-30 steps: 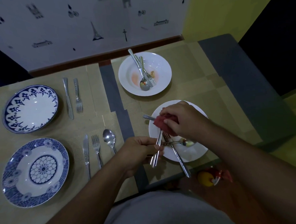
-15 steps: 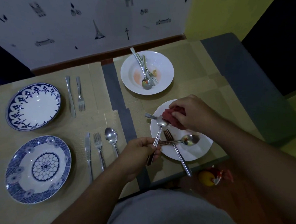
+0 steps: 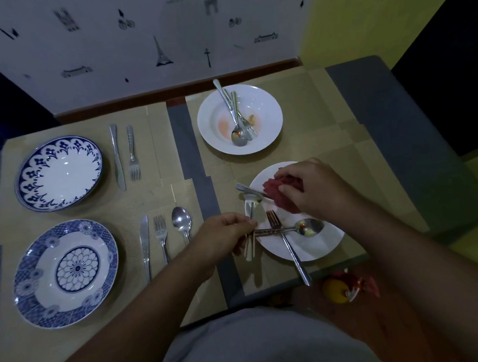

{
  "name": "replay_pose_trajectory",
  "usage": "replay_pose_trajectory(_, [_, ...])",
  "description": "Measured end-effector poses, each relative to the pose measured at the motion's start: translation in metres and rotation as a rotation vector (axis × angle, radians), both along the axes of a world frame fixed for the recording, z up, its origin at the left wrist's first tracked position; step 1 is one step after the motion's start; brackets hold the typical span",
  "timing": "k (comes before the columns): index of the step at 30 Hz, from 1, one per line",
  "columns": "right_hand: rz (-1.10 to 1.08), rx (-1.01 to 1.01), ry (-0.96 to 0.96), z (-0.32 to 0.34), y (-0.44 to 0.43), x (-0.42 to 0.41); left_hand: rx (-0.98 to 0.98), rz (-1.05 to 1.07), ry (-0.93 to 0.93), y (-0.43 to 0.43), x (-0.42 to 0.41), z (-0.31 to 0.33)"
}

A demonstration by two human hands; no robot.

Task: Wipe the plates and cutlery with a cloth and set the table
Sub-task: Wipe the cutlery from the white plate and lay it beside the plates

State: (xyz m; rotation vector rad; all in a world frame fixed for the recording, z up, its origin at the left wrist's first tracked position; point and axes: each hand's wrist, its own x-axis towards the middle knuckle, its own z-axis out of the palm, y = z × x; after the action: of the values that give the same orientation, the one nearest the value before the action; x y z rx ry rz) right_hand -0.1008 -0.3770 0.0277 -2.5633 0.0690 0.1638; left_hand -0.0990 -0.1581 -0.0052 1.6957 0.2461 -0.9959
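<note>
The left hand (image 3: 227,236) pinches a spoon (image 3: 249,208) by its handle at the nine-o'clock rim of the near plate (image 3: 313,249), lying six to twelve. The right hand (image 3: 315,188) grips the red cloth (image 3: 274,186) at one o'clock, nearest the spoon's bowl.

both forearms are bare, no sleeves showing; a grey garment (image 3: 268,342) covers the lap

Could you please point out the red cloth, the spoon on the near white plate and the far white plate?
red cloth (image 3: 272,187), head view, on its exposed left fold.
spoon (image 3: 310,227), head view, on its bowl.
far white plate (image 3: 267,103), head view, on its bare right side.
</note>
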Motion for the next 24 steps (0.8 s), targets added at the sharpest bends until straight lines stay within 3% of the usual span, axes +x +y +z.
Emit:
replay_pose_trajectory(6, [0.000, 0.015, 0.004, 0.004, 0.002, -0.004, 0.022, -0.001, 0.002, -0.001, 0.008, 0.006])
replay_pose_trajectory(24, [0.003, 0.056, 0.003, 0.010, 0.005, -0.009, -0.237, 0.260, 0.335, -0.005, 0.017, 0.007])
